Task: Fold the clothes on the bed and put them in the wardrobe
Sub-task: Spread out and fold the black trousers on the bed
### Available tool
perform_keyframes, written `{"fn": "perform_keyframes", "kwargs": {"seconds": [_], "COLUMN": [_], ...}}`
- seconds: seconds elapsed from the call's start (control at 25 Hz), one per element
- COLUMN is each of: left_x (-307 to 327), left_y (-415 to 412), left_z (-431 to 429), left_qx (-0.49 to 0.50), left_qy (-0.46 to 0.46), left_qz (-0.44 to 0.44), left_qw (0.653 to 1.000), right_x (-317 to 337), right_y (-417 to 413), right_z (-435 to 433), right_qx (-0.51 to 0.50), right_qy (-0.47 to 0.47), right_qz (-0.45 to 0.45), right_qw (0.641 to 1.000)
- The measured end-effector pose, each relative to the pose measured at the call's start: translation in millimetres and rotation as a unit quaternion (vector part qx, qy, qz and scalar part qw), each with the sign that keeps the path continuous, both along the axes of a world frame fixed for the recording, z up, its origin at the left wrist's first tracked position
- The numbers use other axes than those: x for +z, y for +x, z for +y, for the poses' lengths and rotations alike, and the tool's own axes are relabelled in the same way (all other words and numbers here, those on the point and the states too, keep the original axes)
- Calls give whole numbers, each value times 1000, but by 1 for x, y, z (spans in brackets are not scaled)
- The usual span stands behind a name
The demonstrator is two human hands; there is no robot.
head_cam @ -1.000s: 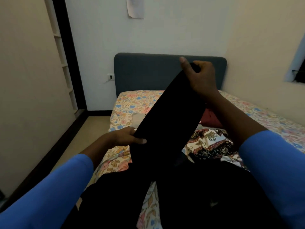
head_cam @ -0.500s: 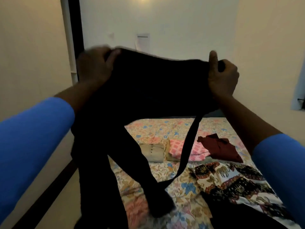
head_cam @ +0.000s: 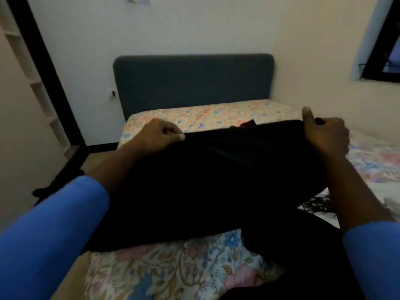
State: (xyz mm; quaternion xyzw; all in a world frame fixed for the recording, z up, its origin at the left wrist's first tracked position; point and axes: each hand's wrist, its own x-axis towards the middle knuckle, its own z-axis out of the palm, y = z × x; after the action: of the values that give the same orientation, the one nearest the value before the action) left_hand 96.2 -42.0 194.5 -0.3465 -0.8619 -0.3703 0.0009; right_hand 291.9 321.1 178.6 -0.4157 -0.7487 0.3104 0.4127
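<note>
A black garment (head_cam: pixel 216 180) is stretched wide between my hands, low over the bed (head_cam: pixel 173 271) with its floral sheet. My left hand (head_cam: pixel 160 135) grips the garment's top edge at the left, fingers curled. My right hand (head_cam: pixel 324 135) grips the same edge at the right, thumb raised. The cloth hangs down and spreads toward me, with more black fabric (head_cam: pixel 303 256) at the lower right. A sliver of dark red clothing (head_cam: pixel 249 123) shows above the black edge. A patterned dark garment (head_cam: pixel 316 204) peeks out at the right.
A dark blue headboard (head_cam: pixel 192 83) stands against the far wall. White shelves (head_cam: pixel 39 87) and a black door frame (head_cam: pixel 49 70) are at the left. A window (head_cam: pixel 387 50) is at the upper right. Floor (head_cam: pixel 95 163) runs along the bed's left side.
Both hands have come down from chest height to just above the bed, lowering the black garment. The folded items on the bed are now hidden behind it.
</note>
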Motion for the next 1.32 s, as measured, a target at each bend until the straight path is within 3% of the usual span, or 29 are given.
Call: {"fn": "perform_keyframes", "kwargs": {"seconds": [0.12,0.2,0.36,0.48,0.72,1.0,1.04,1.12,1.2,1.28,1.32], "left_x": [-114,-156,-173,-170,-224,-197,-187,-166,-148,-145,-145], "left_y": [-1,-1,-34,-50,-41,-39,-38,-37,-35,-40,-41], "left_z": [55,77,101,113,110,134,140,148,153,154,153], "left_qx": [94,145,188,148,240,161,173,192,178,178,181], "left_qy": [-9,4,38,39,-201,-103,-75,-11,82,169,196], "left_qz": [44,69,124,67,-62,-213,-277,-448,-560,-554,-511], "left_qw": [995,987,974,986,948,958,942,873,805,795,817], "right_x": [-107,-136,-123,-133,-168,-187,-188,-185,-171,-160,-155], "right_y": [-6,-20,-58,-72,-84,-89,-88,-83,-72,-61,-57], "right_z": [23,35,48,56,59,50,52,64,73,76,72], "right_qx": [-31,-46,-41,-77,-109,-85,-68,21,131,187,184], "right_qy": [-54,-34,41,-1,-135,-177,-183,-223,-308,-306,-258], "right_qz": [-70,-113,-90,-55,-56,-113,-114,-105,-115,-165,-165], "right_qw": [996,992,994,996,983,974,974,969,935,919,934]}}
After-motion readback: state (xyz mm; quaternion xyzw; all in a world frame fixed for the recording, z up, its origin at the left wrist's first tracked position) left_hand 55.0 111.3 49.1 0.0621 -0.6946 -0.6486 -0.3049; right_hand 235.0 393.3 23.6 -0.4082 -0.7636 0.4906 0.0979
